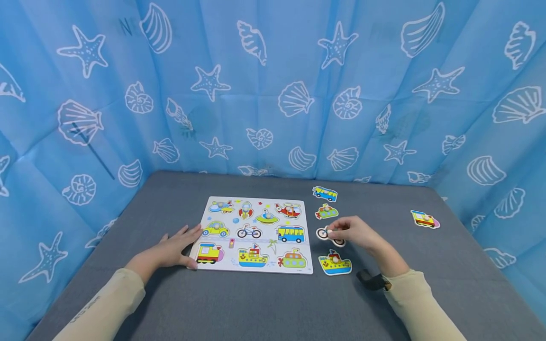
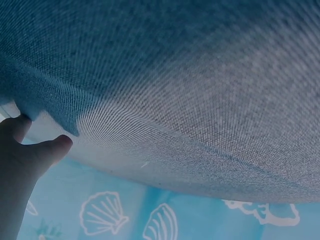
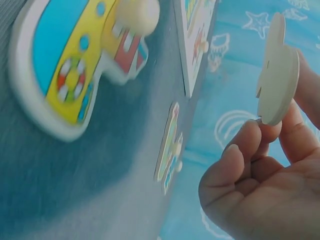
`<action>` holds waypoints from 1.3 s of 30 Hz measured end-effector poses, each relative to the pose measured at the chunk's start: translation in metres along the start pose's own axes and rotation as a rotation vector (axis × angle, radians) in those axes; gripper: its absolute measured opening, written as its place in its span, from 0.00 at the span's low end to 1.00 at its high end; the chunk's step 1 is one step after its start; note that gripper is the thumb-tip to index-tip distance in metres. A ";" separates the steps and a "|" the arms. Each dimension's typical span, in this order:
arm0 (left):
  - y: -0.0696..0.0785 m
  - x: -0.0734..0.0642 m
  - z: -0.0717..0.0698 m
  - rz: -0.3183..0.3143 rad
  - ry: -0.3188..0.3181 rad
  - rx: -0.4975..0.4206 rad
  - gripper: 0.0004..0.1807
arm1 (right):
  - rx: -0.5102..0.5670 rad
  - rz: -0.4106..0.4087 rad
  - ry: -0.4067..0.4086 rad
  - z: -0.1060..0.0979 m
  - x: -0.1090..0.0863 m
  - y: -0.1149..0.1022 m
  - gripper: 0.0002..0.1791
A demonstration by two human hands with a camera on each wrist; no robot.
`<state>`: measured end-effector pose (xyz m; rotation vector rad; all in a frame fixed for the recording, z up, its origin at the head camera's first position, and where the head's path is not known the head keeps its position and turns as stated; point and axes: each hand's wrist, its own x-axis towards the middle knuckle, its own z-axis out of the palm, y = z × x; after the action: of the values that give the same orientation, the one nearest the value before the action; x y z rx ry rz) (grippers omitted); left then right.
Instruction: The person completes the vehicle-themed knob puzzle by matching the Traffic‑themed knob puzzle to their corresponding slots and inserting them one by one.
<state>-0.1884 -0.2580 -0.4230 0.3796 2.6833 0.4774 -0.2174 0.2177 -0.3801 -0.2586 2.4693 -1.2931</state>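
Note:
My right hand pinches a bicycle puzzle piece to the right of a white wooden puzzle board. In the right wrist view, the piece's bare wooden back faces the camera, held up off the table. My left hand rests at the board's left edge, fingers extended and thumb near the lower left corner. The left wrist view catches only part of that hand. Below the bicycle lies a ship piece; above it are a submarine piece and a bus piece.
A train piece lies apart at the far right of the grey table. Knobbed pieces such as the car and helicopter sit in the board. A blue shell-patterned curtain hangs behind the table.

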 end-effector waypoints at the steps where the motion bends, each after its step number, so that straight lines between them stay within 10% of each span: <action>1: 0.000 0.000 0.000 0.000 0.001 0.000 0.61 | 0.002 0.000 0.000 0.002 0.001 -0.001 0.10; 39: -0.004 0.000 0.001 0.018 0.003 -0.030 0.60 | 0.091 0.055 0.012 0.068 0.048 -0.039 0.07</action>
<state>-0.1887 -0.2610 -0.4254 0.3951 2.6746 0.5227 -0.2355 0.1288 -0.3941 -0.1600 2.4021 -1.3837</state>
